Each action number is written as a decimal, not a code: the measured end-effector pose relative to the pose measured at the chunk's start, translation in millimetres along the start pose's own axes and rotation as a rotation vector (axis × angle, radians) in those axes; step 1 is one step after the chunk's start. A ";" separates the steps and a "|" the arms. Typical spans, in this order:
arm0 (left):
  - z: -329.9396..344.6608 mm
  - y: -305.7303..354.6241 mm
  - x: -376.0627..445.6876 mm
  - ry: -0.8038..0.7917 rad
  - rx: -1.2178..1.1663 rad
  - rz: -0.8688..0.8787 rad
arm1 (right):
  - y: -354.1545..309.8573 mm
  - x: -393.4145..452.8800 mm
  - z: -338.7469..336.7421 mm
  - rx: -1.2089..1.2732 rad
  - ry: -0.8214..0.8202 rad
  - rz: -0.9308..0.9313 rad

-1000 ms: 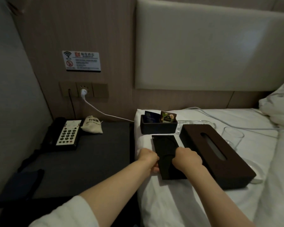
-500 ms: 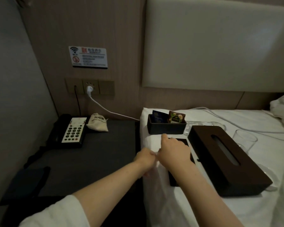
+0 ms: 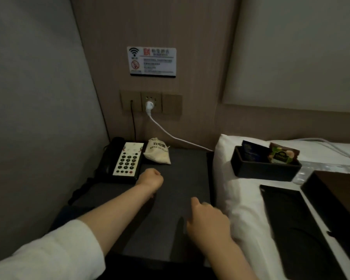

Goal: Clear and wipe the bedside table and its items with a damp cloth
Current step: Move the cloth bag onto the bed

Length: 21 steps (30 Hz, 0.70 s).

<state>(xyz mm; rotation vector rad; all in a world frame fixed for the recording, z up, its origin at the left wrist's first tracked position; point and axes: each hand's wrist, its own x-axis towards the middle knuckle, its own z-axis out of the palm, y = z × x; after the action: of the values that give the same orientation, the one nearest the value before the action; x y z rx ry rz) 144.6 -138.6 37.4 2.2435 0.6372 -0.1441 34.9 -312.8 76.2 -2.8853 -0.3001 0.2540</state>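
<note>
Both hands, left (image 3: 150,177) fisted, right (image 3: 205,218) loosely curled, empty, have moved from tray (image 3: 291,221) to bedside table (image 3: 182,178); phone (image 3: 121,160) and pouch (image 3: 157,151) remain.

The dark bedside table (image 3: 182,178) carried a black telephone (image 3: 121,160) and a small cloth pouch (image 3: 157,153). The white bed (image 3: 245,199) beside it carried a black box of sachets (image 3: 265,168), a flat black tray (image 3: 297,225) and a dark tissue box (image 3: 339,199).

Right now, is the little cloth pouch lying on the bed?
No, the cloth pouch lies on the dark bedside table, right beside the telephone, not on the white bed.
</note>
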 end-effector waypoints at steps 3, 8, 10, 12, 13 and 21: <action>-2.6 4.4 32.0 0.051 0.109 0.118 | 2.0 4.7 23.9 0.005 -0.045 0.000; 1.3 18.0 74.3 0.090 0.192 0.252 | 6.5 17.6 36.2 0.055 -0.149 -0.013; 3.5 20.8 89.1 0.062 0.189 0.232 | 8.6 21.9 34.7 0.060 -0.141 -0.027; 4.4 21.1 101.0 0.060 0.172 0.182 | 11.8 25.8 32.9 0.063 -0.125 -0.037; 4.6 20.9 105.7 0.071 0.171 0.160 | 14.1 28.0 33.1 0.061 -0.124 -0.035; 3.8 10.8 129.7 0.145 0.230 0.158 | 19.4 30.2 48.6 0.042 -0.064 -0.036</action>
<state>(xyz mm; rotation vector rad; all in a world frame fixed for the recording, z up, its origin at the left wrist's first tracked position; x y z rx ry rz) 262.7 -95.7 3.5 2.5337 0.5383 0.0261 58.1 -314.5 20.4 -2.8311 -0.3534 0.3425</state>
